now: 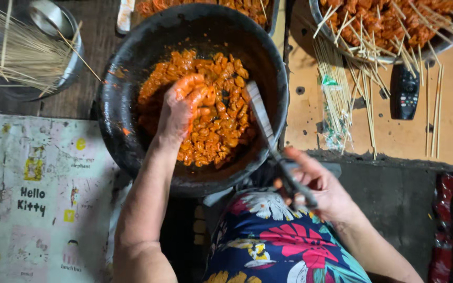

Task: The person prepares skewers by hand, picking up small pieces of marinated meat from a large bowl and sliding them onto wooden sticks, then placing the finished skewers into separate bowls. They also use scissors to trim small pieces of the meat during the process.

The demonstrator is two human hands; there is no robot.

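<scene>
A big black bowl [127, 63] in front of me holds orange marinated meat pieces [221, 105]. My left hand [182, 107], smeared orange, is down in the meat with its fingers closed on some pieces. My right hand [315, 186] hovers over the bowl's near right rim and grips the handles of a pair of scissors [268, 136], whose blades point up over the meat. A flowered garment covers my lap below the bowl.
A metal bowl of bamboo skewers [27, 52] stands at the far left. Loose skewers [342, 99] and a black remote control [405, 91] lie at the right. A metal bowl of skewered meat [389, 23] sits far right. A printed mat [38, 199] lies left.
</scene>
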